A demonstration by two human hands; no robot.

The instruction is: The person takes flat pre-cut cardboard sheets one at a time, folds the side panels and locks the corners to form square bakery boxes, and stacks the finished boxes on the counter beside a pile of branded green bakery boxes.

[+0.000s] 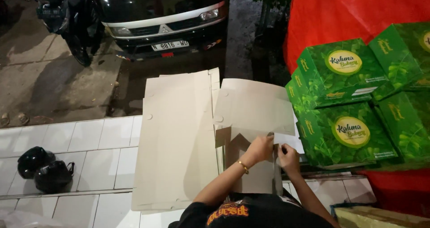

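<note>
My left hand, with a gold bracelet on its wrist, pinches a flap of a partly folded grey cardboard box blank. My right hand grips the same blank's edge just to the right, almost touching the left hand. The blank's far panel lies flat while the near flaps stand bent up. A stack of flat unfolded cardboard blanks lies to the left of my hands on the white tiled ledge.
Several finished green boxes with leaf print are stacked at the right against red cloth. Two black helmets sit on the tiles at left. Beyond the ledge are a parked black vehicle and a motorcycle.
</note>
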